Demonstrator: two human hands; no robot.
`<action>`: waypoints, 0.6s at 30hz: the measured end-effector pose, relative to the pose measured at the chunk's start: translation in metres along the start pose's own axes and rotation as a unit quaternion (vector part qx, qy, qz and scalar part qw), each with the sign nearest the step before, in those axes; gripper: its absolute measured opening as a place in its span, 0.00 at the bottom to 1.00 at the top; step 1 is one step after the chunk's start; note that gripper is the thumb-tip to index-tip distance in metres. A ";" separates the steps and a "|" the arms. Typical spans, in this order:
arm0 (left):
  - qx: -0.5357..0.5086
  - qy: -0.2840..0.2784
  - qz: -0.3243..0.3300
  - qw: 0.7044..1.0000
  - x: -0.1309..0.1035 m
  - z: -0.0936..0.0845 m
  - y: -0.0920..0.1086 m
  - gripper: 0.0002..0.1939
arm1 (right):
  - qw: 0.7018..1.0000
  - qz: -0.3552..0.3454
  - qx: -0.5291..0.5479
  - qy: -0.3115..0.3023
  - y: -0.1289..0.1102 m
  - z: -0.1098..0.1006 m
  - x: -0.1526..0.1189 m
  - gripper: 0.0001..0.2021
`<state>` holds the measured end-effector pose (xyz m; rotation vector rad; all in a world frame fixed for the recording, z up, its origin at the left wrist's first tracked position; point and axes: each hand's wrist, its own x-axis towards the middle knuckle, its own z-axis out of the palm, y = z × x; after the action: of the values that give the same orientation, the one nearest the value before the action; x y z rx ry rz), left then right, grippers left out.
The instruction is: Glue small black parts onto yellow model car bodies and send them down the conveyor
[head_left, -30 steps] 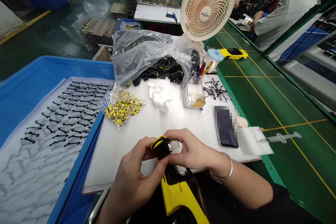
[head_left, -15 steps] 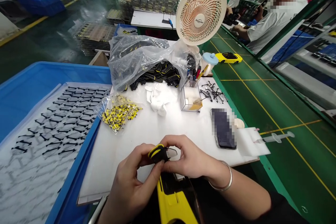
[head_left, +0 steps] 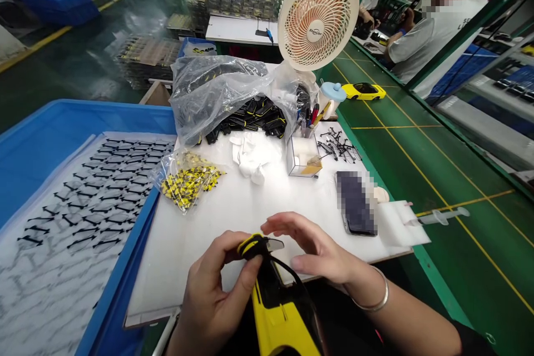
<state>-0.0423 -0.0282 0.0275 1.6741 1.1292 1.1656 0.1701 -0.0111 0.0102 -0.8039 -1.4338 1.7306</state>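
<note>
My left hand [head_left: 221,289] pinches a small black-and-yellow model car door [head_left: 251,247] with a clear window pane between thumb and fingers. Below it lies a yellow model car body [head_left: 281,325] with a black interior, tilted toward me at the table's near edge. Whether the door is joined to the body I cannot tell. A thin black strip curves from the door over the body's right side. Just right of the door, my right hand [head_left: 319,253] is off it, thumb and fingers apart and holding nothing.
A blue bin [head_left: 120,272] with rows of black parts stands left. On the table are a bag of yellow-black pieces [head_left: 189,181], a bag of black parts [head_left: 233,94], a white cloth [head_left: 250,157], a small box [head_left: 303,157], a phone [head_left: 356,203] and a fan [head_left: 317,16].
My right hand has let go of the door and drawn back to the right, its fingers opening. The left hand still holds the door in nearly the same place.
</note>
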 end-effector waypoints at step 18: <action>0.040 -0.004 0.123 0.992 -0.038 -0.002 -0.016 0.18 | 0.995 0.092 0.024 0.023 -0.006 0.022 -0.018 0.30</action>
<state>-0.0546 -0.0597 0.0029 1.9194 0.9954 1.2789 0.1628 -0.0374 0.0203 -0.9690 -1.3165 1.8650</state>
